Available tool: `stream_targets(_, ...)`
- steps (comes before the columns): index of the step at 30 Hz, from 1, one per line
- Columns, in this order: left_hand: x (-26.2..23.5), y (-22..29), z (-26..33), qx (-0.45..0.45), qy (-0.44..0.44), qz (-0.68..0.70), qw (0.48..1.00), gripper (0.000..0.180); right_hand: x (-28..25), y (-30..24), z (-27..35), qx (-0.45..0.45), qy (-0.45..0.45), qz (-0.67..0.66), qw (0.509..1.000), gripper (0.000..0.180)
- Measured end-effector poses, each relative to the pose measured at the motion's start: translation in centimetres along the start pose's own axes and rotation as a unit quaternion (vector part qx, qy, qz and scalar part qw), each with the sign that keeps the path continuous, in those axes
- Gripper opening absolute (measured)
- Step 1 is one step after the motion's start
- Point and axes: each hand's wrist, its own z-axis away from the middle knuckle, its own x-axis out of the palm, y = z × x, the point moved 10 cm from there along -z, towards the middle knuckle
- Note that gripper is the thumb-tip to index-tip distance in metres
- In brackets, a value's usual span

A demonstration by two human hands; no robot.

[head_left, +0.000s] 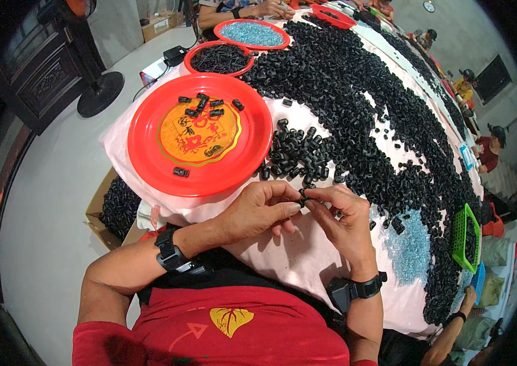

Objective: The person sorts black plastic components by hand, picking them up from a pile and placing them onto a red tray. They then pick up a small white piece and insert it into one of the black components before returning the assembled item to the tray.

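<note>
Over the table's near edge, my left hand [263, 210] and my right hand [342, 221] meet fingertip to fingertip. Between them they pinch a small black plastic part [303, 198], mostly covered by the fingers. Just beyond the fingertips spreads a big pile of short black cylindrical plastic parts [304, 149]. To the left of the pile lies a round red tray [148, 155] with a gold printed centre. Several black cylindrical pieces [216, 104] rest in it, and one more black piece [180, 172] lies alone near its front.
Red bowls of silvery pins [252, 33] and black slim parts [219, 59] stand beyond the tray. Loose silvery pins [408, 244] and a green basket [466, 238] are at right. A carton of black parts [118, 207] sits low left. Co-workers sit around the table.
</note>
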Motion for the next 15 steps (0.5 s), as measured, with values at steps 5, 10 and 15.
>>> stream_targets(5, -0.1, -0.1, -0.1, 0.003, 0.008, -0.002, 1.0, 0.023, 0.0, 0.7, 0.2, 0.034, -0.001, -0.033, 0.999, 0.018)
stream_targets(10, -0.2, 0.1, 0.0, 0.003, 0.022, -0.007, 1.0, 0.024, 0.1, 1.7, 0.6, 0.06, 0.013, -0.063, 0.996, 0.02)
stream_targets(15, 0.0, 0.5, 0.2, 0.009, 0.037, -0.031, 0.999, 0.024, 0.1, 0.6, 0.5, 0.012, 0.002, -0.048, 0.999, 0.023)
